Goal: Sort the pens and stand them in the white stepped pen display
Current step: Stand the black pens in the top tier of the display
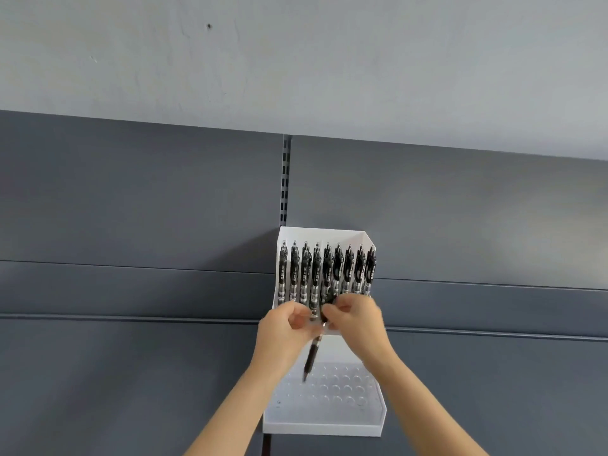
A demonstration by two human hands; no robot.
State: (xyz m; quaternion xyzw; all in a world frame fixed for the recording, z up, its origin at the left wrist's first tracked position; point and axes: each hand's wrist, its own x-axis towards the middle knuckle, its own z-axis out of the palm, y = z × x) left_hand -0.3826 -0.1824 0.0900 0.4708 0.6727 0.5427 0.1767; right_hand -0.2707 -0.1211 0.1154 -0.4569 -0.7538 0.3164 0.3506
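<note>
- The left hand (286, 327) and the right hand (357, 315), in the lower middle of the frame, are both bare.
- The left forearm (243, 399) is uncovered along its whole visible length, down to the bottom edge left of centre.
- The right forearm (424, 399) is likewise bare down to the bottom edge right of centre.
- The fingers (332, 312) are smeared by motion blur, so nails and finer detail cannot be made out.

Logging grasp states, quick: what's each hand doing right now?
Left hand: fingers curled, but whether its grip holds anything cannot be told.
Right hand: pinches the top of the black pen hanging between the hands.
</note>
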